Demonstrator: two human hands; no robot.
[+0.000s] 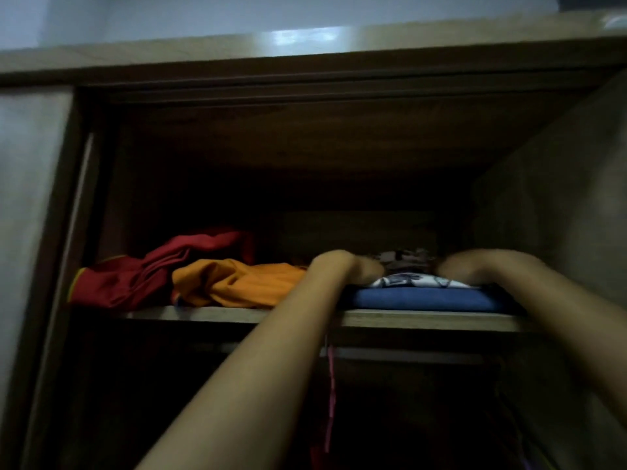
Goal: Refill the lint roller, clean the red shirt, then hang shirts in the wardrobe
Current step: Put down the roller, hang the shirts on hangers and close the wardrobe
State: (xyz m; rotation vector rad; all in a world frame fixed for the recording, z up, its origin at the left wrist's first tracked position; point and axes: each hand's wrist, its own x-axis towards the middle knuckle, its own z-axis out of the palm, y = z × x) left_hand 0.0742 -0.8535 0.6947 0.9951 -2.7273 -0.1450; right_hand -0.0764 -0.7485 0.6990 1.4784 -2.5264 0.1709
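Observation:
I look up into a dim wardrobe at its upper shelf (237,315). Both my arms reach onto the shelf's right half. My left hand (364,268) and my right hand (454,268) bend down at the wrists onto a white patterned garment (417,281) that lies on a folded blue cloth (424,298). The fingers are hidden behind the wrists and the fabric. A crumpled red garment (142,276) and an orange one (237,283) lie on the shelf's left half.
The wardrobe's left sliding door (30,215) and right side wall (559,215) frame the opening. Under the shelf runs a hanging rail (407,355) with a pink hanger strand (330,391) and dark clothes below it.

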